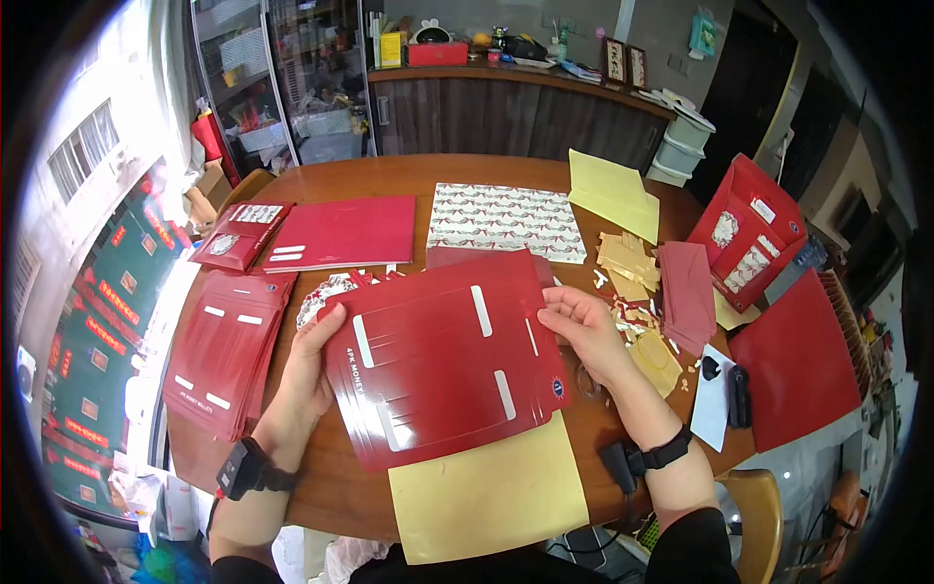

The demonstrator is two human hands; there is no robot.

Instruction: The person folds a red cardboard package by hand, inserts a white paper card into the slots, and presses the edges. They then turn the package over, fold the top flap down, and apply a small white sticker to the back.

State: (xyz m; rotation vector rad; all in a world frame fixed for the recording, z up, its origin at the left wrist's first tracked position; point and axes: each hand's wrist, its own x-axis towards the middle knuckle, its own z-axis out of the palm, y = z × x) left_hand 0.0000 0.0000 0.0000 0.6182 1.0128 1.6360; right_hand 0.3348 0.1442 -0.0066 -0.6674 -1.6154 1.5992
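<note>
Both hands hold a red printed card sheet point(443, 360) with white-edged slots, tilted above the wooden table. My left hand point(316, 355) grips its left edge, thumb on the front face. At the upper right edge, my right hand point(581, 326) has its thumb and fingers pressed on the sheet. A yellow paper sheet point(491, 492) lies partly beneath it at the table's front. To the left rests a stack of similar red sheets point(219, 350). Behind the held sheet are a white patterned sheet point(504, 219) and a patterned round piece point(331, 292), partly hidden.
A large red sheet point(341, 232) and red packs point(238, 237) lie at the back left. On the right are yellow scraps point(628, 258), dark red envelopes point(686, 292), a red box point(744, 234), a leaning red panel point(798, 360) and a black object point(738, 397) beside white paper.
</note>
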